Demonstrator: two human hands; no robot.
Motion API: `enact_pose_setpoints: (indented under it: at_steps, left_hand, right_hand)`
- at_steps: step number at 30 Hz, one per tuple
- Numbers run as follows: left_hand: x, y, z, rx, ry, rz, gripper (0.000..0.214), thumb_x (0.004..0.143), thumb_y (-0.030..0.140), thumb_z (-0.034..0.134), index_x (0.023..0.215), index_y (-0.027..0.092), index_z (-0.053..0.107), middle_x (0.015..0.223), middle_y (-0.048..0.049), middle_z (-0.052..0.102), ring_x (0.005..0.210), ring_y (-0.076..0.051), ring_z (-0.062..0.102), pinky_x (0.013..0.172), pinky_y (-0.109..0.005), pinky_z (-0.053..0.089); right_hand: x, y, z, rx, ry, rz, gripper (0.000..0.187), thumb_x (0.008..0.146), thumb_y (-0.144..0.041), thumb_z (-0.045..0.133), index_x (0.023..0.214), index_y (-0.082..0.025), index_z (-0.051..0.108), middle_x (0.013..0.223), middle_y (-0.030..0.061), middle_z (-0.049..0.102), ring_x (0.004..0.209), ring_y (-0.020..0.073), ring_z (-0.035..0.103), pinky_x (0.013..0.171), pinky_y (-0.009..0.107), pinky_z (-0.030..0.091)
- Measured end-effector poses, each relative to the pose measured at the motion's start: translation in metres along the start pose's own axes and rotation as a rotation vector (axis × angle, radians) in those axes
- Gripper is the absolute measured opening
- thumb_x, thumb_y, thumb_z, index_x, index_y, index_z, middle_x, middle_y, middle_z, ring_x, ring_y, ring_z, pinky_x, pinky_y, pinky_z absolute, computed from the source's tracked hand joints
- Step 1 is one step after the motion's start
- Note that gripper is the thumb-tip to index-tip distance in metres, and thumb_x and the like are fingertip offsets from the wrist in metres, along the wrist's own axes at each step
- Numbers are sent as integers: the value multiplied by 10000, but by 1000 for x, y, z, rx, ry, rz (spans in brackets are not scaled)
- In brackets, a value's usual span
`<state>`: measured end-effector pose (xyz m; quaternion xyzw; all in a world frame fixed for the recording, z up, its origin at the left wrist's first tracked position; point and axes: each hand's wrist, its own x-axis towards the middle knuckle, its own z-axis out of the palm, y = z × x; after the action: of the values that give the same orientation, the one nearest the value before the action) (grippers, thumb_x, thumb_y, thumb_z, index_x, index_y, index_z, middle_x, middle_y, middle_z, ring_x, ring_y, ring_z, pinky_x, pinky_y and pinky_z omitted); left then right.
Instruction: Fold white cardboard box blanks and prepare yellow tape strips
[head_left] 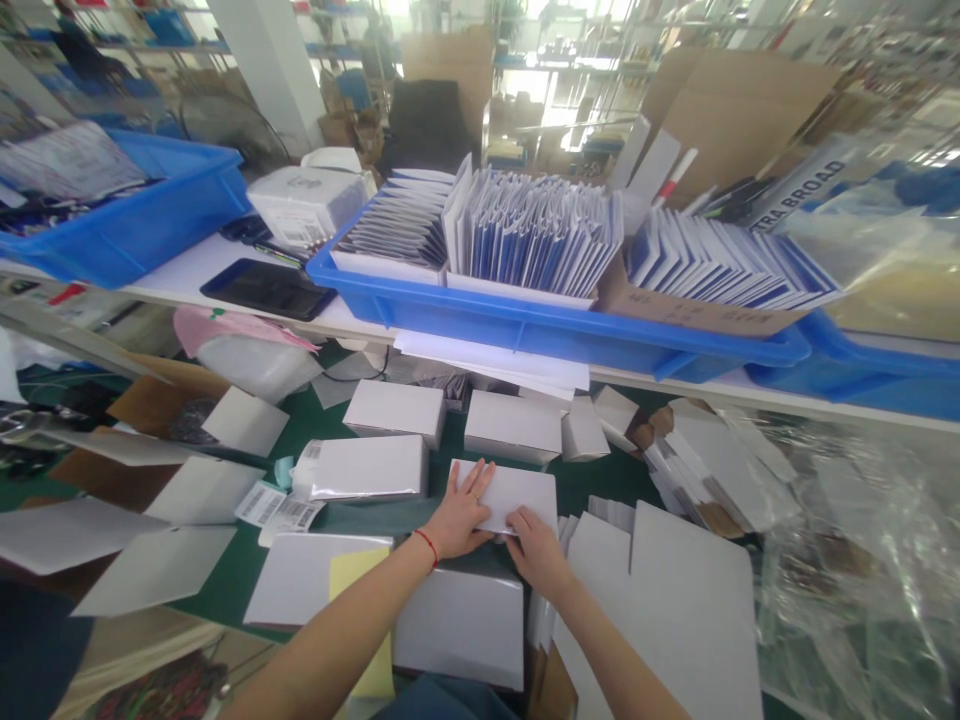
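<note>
A small white box (529, 492) lies between my hands in the middle of the green work surface. My left hand (463, 512) rests on its left part, fingers stretched out over the top; a red string bracelet circles that wrist. At the box's near edge my right hand (534, 545) has its fingers bent over the rim, its thumb hidden below. Close in front of me is a larger white box (459, 625), partly under my left forearm. Left of my hands sits another white box (371, 468) with a glossy wrap.
Above runs a shelf with a blue tray (555, 335) of upright envelopes and a dark tablet (268, 288). Flat white cartons (694, 600) are stacked at right, beside clear plastic film (847, 560). Open cartons (161, 540) spread their flaps at left. Label sheets (279, 510) lie nearby.
</note>
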<state>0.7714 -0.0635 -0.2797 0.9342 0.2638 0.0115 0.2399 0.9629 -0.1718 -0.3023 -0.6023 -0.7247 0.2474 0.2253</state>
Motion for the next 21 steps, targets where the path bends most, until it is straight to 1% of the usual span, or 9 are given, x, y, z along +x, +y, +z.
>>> enact_pose_setpoints:
  at_steps: [2,4,6,8,10,13,17,19,21]
  left_hand:
    - [-1,1,-1,-1,-2,16,215,821,341,748,830,139,676,1692,-171,22,1552,-428,-33,1182,-732,-70]
    - [-4,1,-1,-13,9,46,155,842,291,712,865,145,664,1690,-168,92,1557,-412,2,1203,-719,-33]
    - [-9,2,3,-40,40,82,76,860,178,632,932,158,648,1648,-160,264,1559,-345,123,1242,-668,7]
    - [-14,2,8,-81,100,99,198,849,69,551,994,175,635,1517,-140,460,1521,-265,270,1274,-602,62]
    - [-18,2,14,-121,175,89,272,836,14,524,998,195,647,1369,-113,558,1470,-234,360,1280,-572,124]
    - [-21,1,21,-165,269,92,254,862,18,556,952,223,676,1261,-78,595,1419,-234,429,1265,-572,195]
    - [-20,3,27,-165,371,104,119,940,137,594,866,202,660,1168,-64,643,1376,-231,487,1254,-560,247]
    - [-20,6,30,-143,403,108,157,960,145,570,827,190,640,1144,-63,657,1383,-233,482,1253,-566,248]
    - [-20,8,32,-144,421,103,184,964,121,547,807,181,624,1143,-65,662,1392,-234,476,1252,-570,251]
  right_hand:
    - [2,2,1,23,15,-9,170,908,-52,475,975,-207,495,956,64,555,867,247,549,738,366,484]
    - [3,4,0,47,17,-28,192,897,-35,483,977,-210,490,945,49,556,850,229,555,730,346,483]
    - [3,8,-2,66,11,-59,201,894,-29,485,978,-211,494,935,42,557,837,219,558,721,333,484]
    - [1,11,-4,79,-2,-111,199,915,-33,460,979,-213,518,932,43,558,842,214,559,728,326,488]
    - [-1,14,-5,85,-12,-177,226,943,-43,422,1002,-216,557,936,50,558,862,213,558,753,324,494]
    - [-3,19,-6,77,-1,-255,260,967,-60,408,1048,-213,602,930,62,556,862,214,552,757,327,495]
    - [-6,24,-3,25,51,-324,301,989,-71,395,1110,-193,642,900,72,543,788,206,527,679,316,478]
    - [-8,28,0,-23,79,-360,323,999,-73,386,1155,-181,647,883,76,539,765,209,516,649,318,468]
    - [-9,31,0,-113,64,-415,336,1006,-80,385,1211,-169,635,878,79,546,765,218,518,640,330,471]
